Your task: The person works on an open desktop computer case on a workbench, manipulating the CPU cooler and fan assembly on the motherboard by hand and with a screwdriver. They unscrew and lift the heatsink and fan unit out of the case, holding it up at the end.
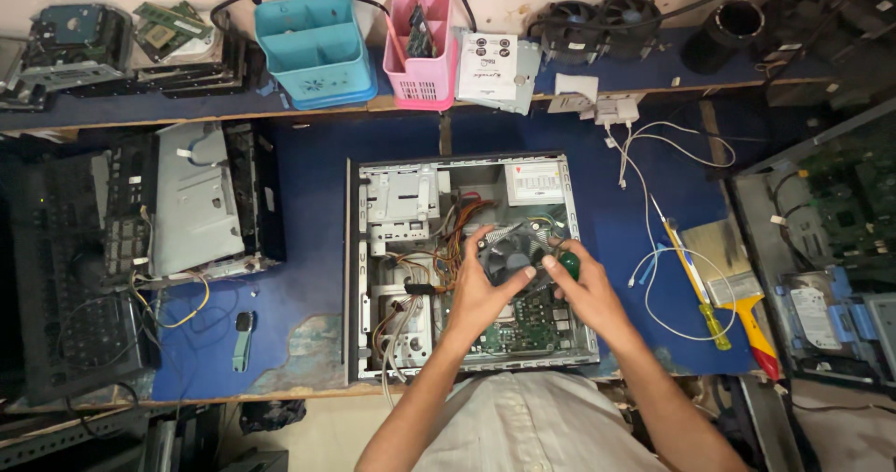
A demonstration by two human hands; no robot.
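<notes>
Looking into the open PC case point(359, 267), the cooler fan point(511, 253) sits dead centre, left hand point(478, 290) spread gripping its near-left edge, right hand point(581, 290) pinching a green-handled screwdriver point(567, 266) at its right.

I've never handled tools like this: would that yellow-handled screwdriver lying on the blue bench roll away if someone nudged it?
Probably a little. The screwdriver has a long thin shaft and a rounded handle, so a sideways push would likely roll it. The paintbrush right beside it and the white cable looped around it might stop it. It looks stiff and light.
</notes>
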